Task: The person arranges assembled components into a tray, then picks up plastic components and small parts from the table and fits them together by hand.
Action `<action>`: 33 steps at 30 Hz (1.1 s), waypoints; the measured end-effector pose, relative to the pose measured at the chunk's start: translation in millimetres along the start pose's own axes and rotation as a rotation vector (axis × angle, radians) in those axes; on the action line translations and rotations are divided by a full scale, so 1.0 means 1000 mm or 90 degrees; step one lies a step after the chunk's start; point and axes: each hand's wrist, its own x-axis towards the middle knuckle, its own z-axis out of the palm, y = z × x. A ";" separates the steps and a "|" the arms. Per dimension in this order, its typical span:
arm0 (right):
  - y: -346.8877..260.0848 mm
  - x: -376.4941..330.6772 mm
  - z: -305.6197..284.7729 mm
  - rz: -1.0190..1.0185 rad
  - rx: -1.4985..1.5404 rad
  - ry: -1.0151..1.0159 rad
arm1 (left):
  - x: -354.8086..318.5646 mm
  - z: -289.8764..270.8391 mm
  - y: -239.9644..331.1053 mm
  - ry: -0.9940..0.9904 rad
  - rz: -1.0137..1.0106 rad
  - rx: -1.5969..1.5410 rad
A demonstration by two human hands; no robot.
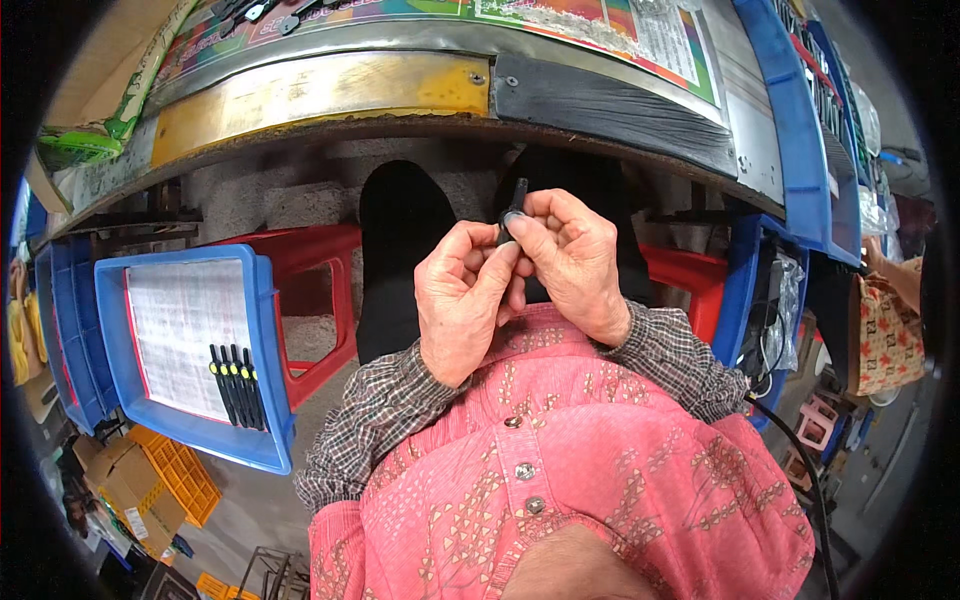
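Observation:
A slim black stick-like part (520,193) is held between both hands in front of my lap, its narrow end pointing up and away. My left hand (452,298) is closed, with thumb and fingertips pinching its lower end. My right hand (580,262) grips it higher up, the thumb pressed against its side. My fingers cover most of the part, so its exact kind cannot be told. To my left, a blue tray (283,420) lined with white sheets holds several slim black tools (237,385) with yellow-green bands, lying side by side.
Ahead runs a workbench with a metal edge (330,85); dark loose pieces (300,15) lie on it. A red stool (345,290) supports the blue tray. Blue bins (800,190) stand at the right, near another person's arm (895,270). An orange crate (175,475) sits lower left.

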 end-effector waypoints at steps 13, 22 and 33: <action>-0.018 0.007 -0.012 0.126 0.170 -0.091 | -0.001 -0.006 0.004 -0.030 -0.043 -0.071; -0.017 0.006 -0.017 0.118 0.085 -0.144 | -0.003 -0.007 0.003 -0.051 -0.069 -0.037; -0.015 0.007 -0.017 0.126 0.096 -0.137 | -0.002 -0.007 0.003 -0.038 -0.057 -0.049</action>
